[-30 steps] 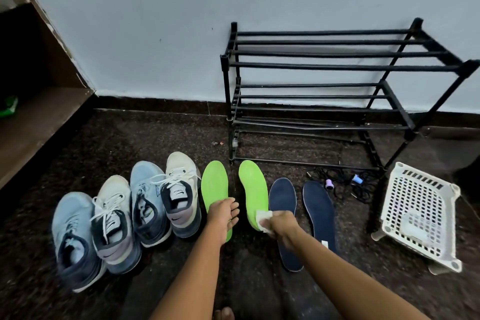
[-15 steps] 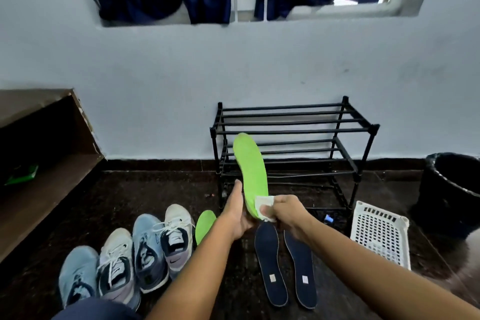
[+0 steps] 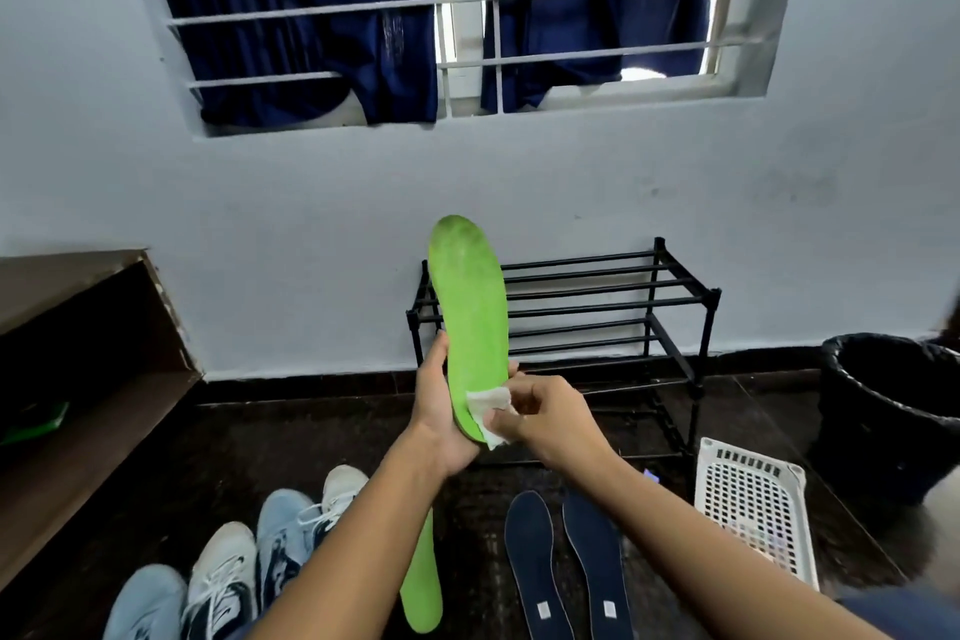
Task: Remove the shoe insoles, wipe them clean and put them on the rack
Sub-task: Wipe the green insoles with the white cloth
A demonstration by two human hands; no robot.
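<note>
My left hand (image 3: pixel 440 408) grips the heel end of a green insole (image 3: pixel 471 317), which stands upright in front of the black rack (image 3: pixel 613 307). A white wipe (image 3: pixel 490 413) is pinched in my right hand (image 3: pixel 545 418) and pressed against the insole's lower part. A second green insole (image 3: pixel 423 582) lies on the floor, partly hidden by my left forearm. Two dark blue insoles (image 3: pixel 566 566) lie side by side on the floor to its right. The rack's shelves hold nothing.
Several grey-blue and white sneakers (image 3: pixel 244 572) stand in a row at the lower left. A white plastic basket (image 3: pixel 753 509) lies on the floor right of the rack, with a black bin (image 3: pixel 893 405) behind it. A wooden shelf (image 3: pixel 78 379) runs along the left wall.
My left hand picked the green insole up off the floor and raised it upright. My right hand came up with the wipe to its heel end. The view tilted upward.
</note>
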